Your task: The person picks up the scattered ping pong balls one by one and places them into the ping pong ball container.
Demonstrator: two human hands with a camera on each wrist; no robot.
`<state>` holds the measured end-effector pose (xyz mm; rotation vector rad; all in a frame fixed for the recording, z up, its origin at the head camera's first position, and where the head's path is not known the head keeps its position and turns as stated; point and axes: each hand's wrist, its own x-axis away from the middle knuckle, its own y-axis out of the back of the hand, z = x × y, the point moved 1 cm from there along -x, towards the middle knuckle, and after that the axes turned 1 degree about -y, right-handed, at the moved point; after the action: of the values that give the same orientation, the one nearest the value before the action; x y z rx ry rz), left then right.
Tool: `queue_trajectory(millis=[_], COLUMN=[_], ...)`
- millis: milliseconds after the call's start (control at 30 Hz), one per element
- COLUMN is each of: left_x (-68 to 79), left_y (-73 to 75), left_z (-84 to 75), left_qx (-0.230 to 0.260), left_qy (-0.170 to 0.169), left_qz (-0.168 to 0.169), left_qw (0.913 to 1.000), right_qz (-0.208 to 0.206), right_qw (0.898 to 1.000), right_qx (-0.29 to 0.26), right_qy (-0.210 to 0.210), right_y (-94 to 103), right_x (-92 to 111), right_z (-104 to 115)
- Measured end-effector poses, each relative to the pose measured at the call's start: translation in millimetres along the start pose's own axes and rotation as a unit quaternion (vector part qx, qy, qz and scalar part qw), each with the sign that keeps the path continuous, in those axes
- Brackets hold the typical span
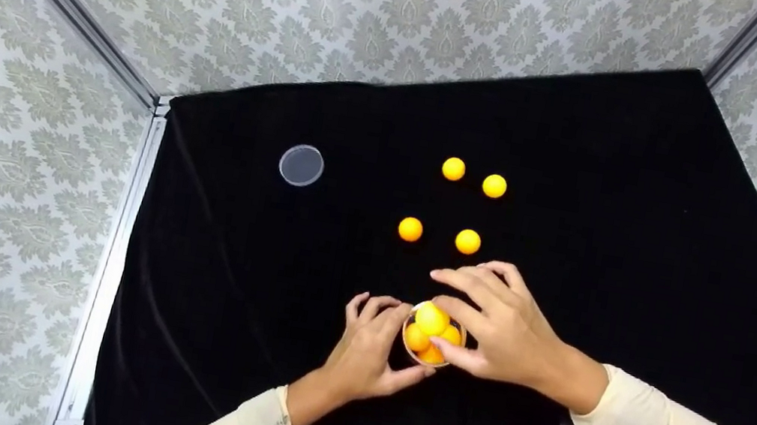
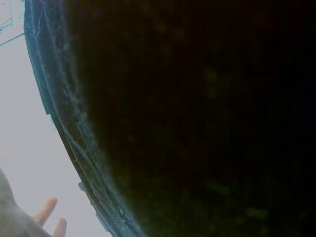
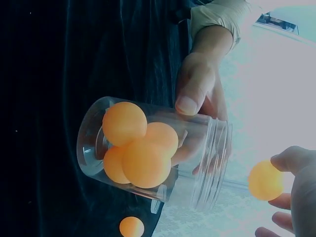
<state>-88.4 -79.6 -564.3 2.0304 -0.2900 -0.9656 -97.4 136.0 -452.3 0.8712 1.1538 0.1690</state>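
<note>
My left hand (image 1: 364, 351) grips the side of a clear plastic jar (image 3: 197, 173) that has a threaded, uncapped mouth. Inside the jar lie several orange balls (image 3: 146, 163), seen through its wall in the right wrist view. My right hand (image 1: 507, 335) pinches another orange ball (image 3: 265, 180) between thumb and fingers, just above the jar's mouth. On the black cloth beyond the hands, several loose balls (image 1: 468, 242) sit apart from one another. Dark blur fills most of the left wrist view; a few fingertips (image 2: 47, 212) show at its lower left corner.
A round clear lid (image 1: 301, 165) lies flat on the black cloth (image 1: 615, 204), left of the loose balls. Metal frame posts (image 1: 112, 261) and patterned wall panels (image 1: 16, 147) border the table at the left and back.
</note>
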Motion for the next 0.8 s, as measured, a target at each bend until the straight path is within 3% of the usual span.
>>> queue_trajectory(millis=[433,800], left_x=[-0.2,0.6], left_y=[-0.3,-1.0], left_z=[-0.7,0.0], left_qx=[-0.006,-0.003], left_qy=[0.001,0.003], left_qz=[0.004,0.005], left_qw=[1.0,1.0], right_qz=[0.015,0.004], right_qw=[1.0,1.0], right_qx=[0.005,-0.003], right_qy=[0.011,0.02], right_y=[-0.1,1.6], right_x=[0.5,-1.8], right_z=[2.7,2.4])
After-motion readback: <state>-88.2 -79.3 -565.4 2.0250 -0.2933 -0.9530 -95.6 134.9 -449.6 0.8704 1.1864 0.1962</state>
